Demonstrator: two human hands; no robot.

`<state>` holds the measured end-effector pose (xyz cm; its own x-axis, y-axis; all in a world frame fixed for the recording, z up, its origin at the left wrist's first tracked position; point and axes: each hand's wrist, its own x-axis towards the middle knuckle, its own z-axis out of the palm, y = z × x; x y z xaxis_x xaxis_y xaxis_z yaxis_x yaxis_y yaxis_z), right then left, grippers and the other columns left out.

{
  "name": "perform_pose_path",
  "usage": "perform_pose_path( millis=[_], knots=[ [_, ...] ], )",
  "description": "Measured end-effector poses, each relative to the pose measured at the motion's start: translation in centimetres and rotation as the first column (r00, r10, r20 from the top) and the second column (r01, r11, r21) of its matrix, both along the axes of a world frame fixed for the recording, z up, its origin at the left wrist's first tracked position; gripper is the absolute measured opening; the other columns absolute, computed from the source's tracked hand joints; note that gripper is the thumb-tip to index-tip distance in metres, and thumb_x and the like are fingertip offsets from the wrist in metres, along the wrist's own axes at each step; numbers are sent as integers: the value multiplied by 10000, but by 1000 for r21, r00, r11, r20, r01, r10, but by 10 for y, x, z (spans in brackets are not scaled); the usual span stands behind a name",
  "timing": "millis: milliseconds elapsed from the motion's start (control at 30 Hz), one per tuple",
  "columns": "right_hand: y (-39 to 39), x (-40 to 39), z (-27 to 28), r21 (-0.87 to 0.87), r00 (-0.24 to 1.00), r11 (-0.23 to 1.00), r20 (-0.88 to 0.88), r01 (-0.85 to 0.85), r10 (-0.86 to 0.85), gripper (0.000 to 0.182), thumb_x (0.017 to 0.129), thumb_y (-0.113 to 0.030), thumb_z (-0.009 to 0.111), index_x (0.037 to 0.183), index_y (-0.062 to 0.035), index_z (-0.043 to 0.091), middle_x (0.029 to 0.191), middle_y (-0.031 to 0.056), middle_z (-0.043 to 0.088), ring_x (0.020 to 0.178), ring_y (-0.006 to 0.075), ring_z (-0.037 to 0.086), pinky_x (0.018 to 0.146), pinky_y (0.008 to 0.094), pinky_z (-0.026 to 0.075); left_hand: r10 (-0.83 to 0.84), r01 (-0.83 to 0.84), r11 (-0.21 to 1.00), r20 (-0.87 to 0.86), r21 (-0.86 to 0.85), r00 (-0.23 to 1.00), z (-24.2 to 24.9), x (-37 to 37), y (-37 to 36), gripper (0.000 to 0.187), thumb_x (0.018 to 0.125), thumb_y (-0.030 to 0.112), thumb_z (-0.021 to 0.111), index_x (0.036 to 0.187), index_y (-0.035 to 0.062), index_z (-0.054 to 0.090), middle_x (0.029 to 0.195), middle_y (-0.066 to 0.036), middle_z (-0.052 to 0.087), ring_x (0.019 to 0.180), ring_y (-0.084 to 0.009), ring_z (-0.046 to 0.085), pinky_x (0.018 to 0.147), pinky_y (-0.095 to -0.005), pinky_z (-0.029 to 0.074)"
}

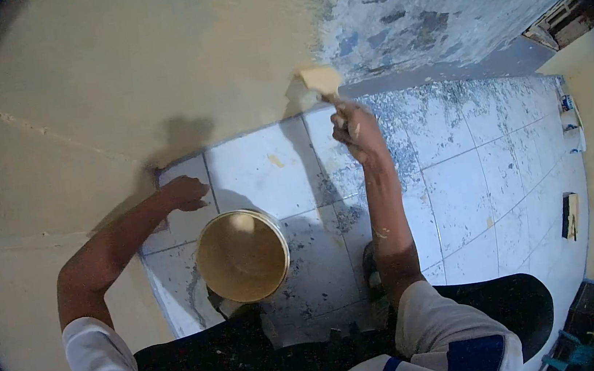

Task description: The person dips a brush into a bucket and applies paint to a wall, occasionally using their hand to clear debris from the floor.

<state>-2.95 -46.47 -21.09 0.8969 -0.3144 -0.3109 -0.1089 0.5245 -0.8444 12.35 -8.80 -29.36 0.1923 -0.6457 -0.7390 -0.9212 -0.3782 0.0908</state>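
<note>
My right hand [357, 131] is wrapped around the handle of a wide paintbrush [319, 78], whose head is coated in beige paint. The brush is at the lower part of the wall, by the border between the beige coat [151, 63] and the bare, patchy blue-grey area [402, 12]. Whether its tip touches the wall is hard to see. My left hand [186, 193] hovers near the wall corner with its fingers curled in and no object showing in it. Just below it stands a round bucket [283, 242], its inside coated beige.
White floor tiles [258, 168] carry many paint flakes, thickest along the patchy wall. At the right lie a dark block with a pale side [570, 216] and small containers [571, 125]. A teal item [572, 352] sits at the lower right. My knees flank the bucket.
</note>
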Motion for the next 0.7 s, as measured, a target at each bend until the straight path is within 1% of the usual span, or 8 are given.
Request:
perform_pose_path(
  millis=[167,267,300,400,433,533,600,700],
  knots=[
    [9,-3,77,-129,984,985,154,112,-91,325,945,-305,560,1073,-13,617,605,-49,421,467,50,334,420,212,264,-104,105,994,43,-9,994,-20,9,-2,440,881,419,558,1110,43,536,998,-210,628,967,-372,617,842,-486,489],
    [11,-2,117,-119,946,969,272,217,-178,328,947,-338,558,992,-16,606,636,-43,442,509,51,362,454,211,282,-48,48,999,-17,17,999,-6,8,-26,436,881,406,561,1122,43,535,1010,-204,628,983,-370,611,858,-487,482],
    [21,1,127,-143,921,925,227,352,-316,319,998,-332,437,942,-39,549,542,-47,340,473,48,276,439,217,204,-33,34,999,-22,9,999,-6,7,-31,429,882,403,559,1114,43,537,1009,-202,628,983,-373,609,855,-487,483],
    [23,-9,110,-227,933,919,244,321,-265,430,960,-429,482,940,-17,605,666,-32,447,587,54,371,507,206,284,-20,19,999,-25,-46,999,-7,6,-41,406,886,396,554,1086,42,543,1002,-198,631,978,-379,608,842,-488,486],
    [27,-11,96,-255,927,930,332,266,-174,494,965,-484,437,925,-22,608,676,-28,447,582,58,359,513,196,289,-40,38,996,-20,-80,999,-12,6,-42,397,888,393,552,1075,43,546,997,-197,631,974,-380,608,832,-489,489],
    [56,-7,42,-214,934,957,338,193,-113,270,968,-327,519,966,-64,577,657,-29,456,570,55,364,512,214,306,-68,66,991,-16,-114,998,-16,7,-38,384,888,388,549,1056,43,544,979,-201,631,964,-385,609,812,-494,492],
    [76,-2,21,-270,986,958,160,93,-50,202,956,-252,554,995,-53,556,659,-11,477,578,59,406,517,226,335,-62,59,993,-30,-106,998,-14,2,-35,382,879,376,564,1043,32,552,959,-200,637,946,-379,617,814,-492,491],
    [101,26,-13,-450,967,874,242,185,-80,230,960,-213,540,1028,7,534,687,93,540,590,176,494,562,303,410,-44,42,997,-46,-59,998,-4,-2,-33,384,871,364,576,1046,23,555,944,-195,642,925,-371,625,823,-488,488]
  ],
)
